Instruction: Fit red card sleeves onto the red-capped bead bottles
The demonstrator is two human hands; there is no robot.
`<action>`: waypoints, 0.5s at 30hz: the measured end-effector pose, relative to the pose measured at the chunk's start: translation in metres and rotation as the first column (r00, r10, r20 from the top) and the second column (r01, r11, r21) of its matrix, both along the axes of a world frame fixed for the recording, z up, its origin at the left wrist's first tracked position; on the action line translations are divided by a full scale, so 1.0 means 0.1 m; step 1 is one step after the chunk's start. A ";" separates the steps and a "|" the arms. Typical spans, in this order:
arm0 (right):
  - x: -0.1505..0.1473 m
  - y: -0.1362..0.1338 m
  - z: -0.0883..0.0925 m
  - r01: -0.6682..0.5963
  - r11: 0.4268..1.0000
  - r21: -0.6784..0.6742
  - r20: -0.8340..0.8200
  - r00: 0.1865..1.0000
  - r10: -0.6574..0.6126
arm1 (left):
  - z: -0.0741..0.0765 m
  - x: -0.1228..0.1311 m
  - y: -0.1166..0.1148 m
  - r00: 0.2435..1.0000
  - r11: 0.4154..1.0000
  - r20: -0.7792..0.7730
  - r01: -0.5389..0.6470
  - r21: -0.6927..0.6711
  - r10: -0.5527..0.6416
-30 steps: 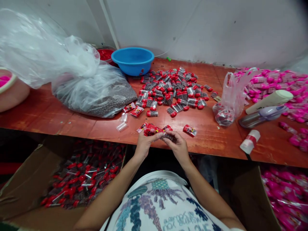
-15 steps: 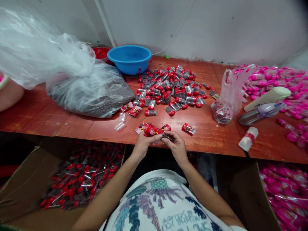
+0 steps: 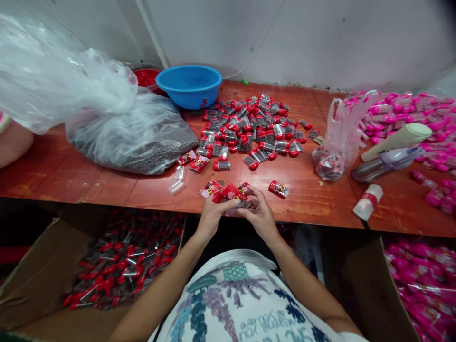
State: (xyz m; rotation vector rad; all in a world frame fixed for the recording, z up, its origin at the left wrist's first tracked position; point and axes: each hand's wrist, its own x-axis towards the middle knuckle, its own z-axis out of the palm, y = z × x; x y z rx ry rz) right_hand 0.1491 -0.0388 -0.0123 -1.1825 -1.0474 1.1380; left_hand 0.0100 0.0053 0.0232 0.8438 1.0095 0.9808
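Observation:
My left hand (image 3: 210,217) is closed on a red printed wrapper (image 3: 230,192) at the table's front edge. Facing it, my right hand (image 3: 262,214) pinches a small clear tube of dark beads (image 3: 243,204) against that wrapper, its fingers partly hiding the tube. Another red wrapper (image 3: 210,188) lies just beyond my left fingers. To the right of my hands rests a red-labelled packet (image 3: 278,189). Farther back spreads a pile of clear tubes with red caps and dark filling (image 3: 249,123).
A blue basin (image 3: 190,88) and a plastic sack of dark beads (image 3: 135,137) stand at the back left. On the right are a knotted clear bag (image 3: 333,159), a bottle (image 3: 386,164), a paper roll (image 3: 368,203) and pink tubes (image 3: 409,118). Below the table sits a cardboard box (image 3: 39,280).
The red wrapper between my hands has tilted up, and the dark tube has moved in against it. My right fingers have curled in closer. The view has shifted slightly.

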 end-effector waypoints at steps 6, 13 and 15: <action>0.11 0.02 0.02 -0.070 0.993 0.098 0.136 0.989 0.056 | -0.06 0.03 -0.02 0.999 0.999 0.011 0.044 -0.017 -0.044; 0.12 -0.02 -0.19 0.067 0.997 0.029 0.168 0.983 -0.071 | -0.18 0.07 -0.02 0.996 0.987 0.076 0.047 -0.156 -0.035; 0.24 -0.03 -0.27 0.148 0.988 0.035 0.207 0.966 -0.152 | -0.25 0.04 0.02 0.999 0.982 0.042 -0.012 -0.187 0.020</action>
